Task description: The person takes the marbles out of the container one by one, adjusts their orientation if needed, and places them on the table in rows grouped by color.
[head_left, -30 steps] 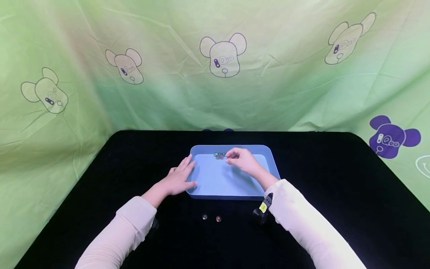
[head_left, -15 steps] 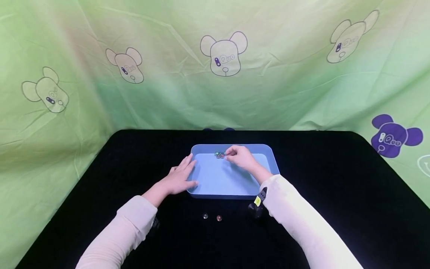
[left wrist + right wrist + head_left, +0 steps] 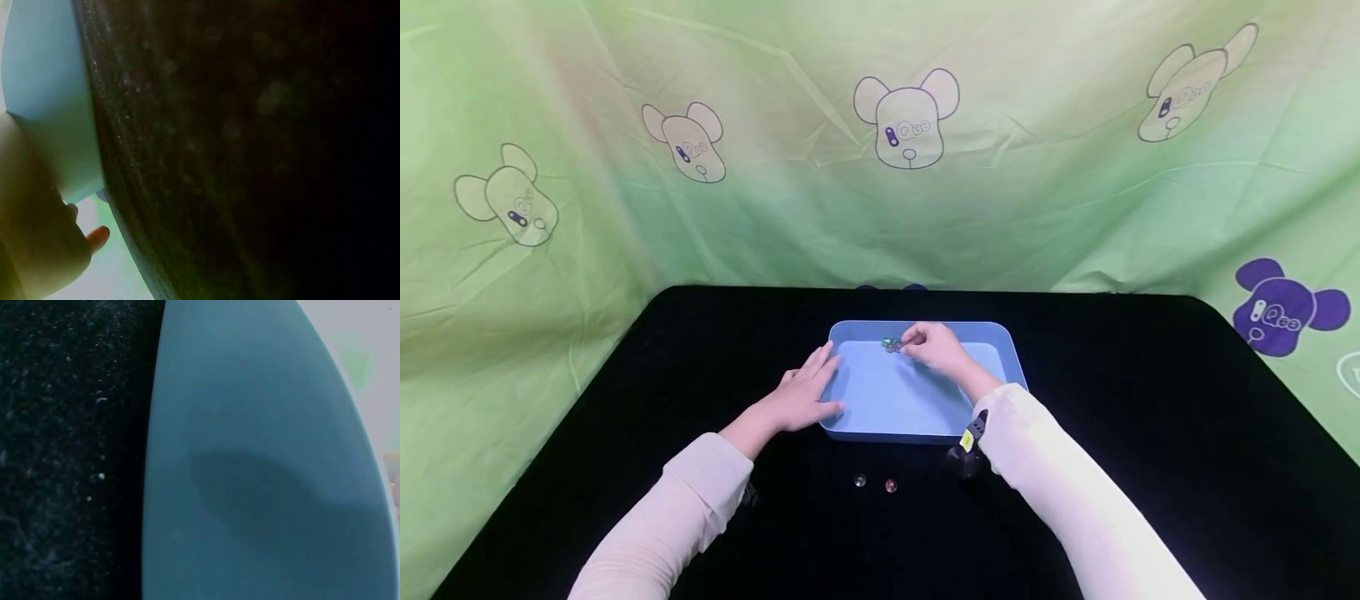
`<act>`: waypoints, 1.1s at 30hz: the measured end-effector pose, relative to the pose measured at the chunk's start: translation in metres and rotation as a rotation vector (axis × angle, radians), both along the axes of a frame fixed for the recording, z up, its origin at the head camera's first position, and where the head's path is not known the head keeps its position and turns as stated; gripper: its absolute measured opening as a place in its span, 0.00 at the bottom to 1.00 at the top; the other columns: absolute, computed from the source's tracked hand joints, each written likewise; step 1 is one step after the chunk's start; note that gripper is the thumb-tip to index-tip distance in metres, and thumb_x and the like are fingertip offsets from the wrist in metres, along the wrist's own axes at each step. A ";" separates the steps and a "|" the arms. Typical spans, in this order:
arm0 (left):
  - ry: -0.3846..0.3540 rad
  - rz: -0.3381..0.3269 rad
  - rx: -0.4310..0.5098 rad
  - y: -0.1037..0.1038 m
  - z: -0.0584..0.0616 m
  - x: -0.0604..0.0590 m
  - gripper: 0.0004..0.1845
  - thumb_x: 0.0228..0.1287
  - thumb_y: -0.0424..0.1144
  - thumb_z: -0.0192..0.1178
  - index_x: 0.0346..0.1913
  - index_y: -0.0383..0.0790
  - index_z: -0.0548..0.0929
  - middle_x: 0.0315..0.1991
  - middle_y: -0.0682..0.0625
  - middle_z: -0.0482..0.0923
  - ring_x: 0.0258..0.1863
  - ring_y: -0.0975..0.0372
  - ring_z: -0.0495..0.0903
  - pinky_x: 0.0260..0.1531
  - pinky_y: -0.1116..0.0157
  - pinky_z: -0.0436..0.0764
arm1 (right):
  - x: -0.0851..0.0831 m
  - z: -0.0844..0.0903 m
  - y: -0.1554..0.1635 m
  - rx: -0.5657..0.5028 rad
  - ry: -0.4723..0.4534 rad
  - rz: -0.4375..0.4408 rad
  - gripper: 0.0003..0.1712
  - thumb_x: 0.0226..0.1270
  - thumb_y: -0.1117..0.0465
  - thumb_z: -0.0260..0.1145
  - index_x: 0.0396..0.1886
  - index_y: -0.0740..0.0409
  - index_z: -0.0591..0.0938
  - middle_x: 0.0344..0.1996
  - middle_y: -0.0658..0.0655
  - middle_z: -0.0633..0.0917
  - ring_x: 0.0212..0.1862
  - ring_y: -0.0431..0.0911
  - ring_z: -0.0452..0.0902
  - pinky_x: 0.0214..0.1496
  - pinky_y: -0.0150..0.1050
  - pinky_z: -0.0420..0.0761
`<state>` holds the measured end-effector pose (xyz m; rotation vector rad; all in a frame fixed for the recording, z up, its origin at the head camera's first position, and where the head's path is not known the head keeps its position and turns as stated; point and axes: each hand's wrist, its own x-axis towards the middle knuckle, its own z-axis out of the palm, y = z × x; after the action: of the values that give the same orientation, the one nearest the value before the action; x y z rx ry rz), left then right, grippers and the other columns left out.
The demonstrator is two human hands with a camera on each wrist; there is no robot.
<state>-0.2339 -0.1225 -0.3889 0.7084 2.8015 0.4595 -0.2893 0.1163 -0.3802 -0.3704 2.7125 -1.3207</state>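
A shallow blue tray (image 3: 895, 400) lies on the black table. Inside it, close to the far wall, several glass marbles (image 3: 891, 343) sit in a tight cluster, partly covered by the fingertips of my right hand (image 3: 942, 352). Thumb and forefinger of that hand pinch a marble at the cluster's right side, mostly hidden by the fingers. My left hand (image 3: 801, 396) rests with spread, straight fingers over the tray's left rim. The left wrist view shows part of this hand against the tray's outer wall (image 3: 53, 94). Only the tray's side (image 3: 250, 412) fills the right wrist view.
In front of the tray, a clear marble (image 3: 860, 481) and a reddish marble (image 3: 891, 485) lie on the black tablecloth (image 3: 1120, 433). A green curtain (image 3: 790, 208) with bear drawings stands behind the table. A black wrist device (image 3: 966, 454) hangs under the right sleeve.
My right hand stays at the marble cluster, its fingertips shifting slightly, while its wrist and sleeve swing a little to the left. The left hand holds its place on the tray.
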 end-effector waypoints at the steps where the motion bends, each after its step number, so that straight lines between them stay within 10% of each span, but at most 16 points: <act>1: 0.001 -0.002 0.005 0.000 0.000 0.001 0.40 0.57 0.54 0.50 0.66 0.39 0.47 0.67 0.48 0.31 0.65 0.57 0.34 0.52 0.52 0.52 | -0.001 0.000 0.000 0.001 -0.006 -0.003 0.08 0.52 0.67 0.61 0.33 0.66 0.78 0.26 0.56 0.80 0.27 0.42 0.72 0.29 0.32 0.70; 33: 0.013 -0.013 0.022 -0.002 -0.001 -0.001 0.40 0.57 0.53 0.50 0.66 0.37 0.48 0.67 0.47 0.32 0.65 0.56 0.35 0.51 0.50 0.53 | -0.018 -0.013 -0.003 0.113 0.011 0.030 0.08 0.51 0.68 0.61 0.32 0.66 0.78 0.25 0.56 0.80 0.28 0.43 0.72 0.30 0.32 0.70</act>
<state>-0.2351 -0.1246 -0.3898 0.7359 2.8068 0.4859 -0.3075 0.1132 -0.3929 -0.4065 2.7632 -1.1553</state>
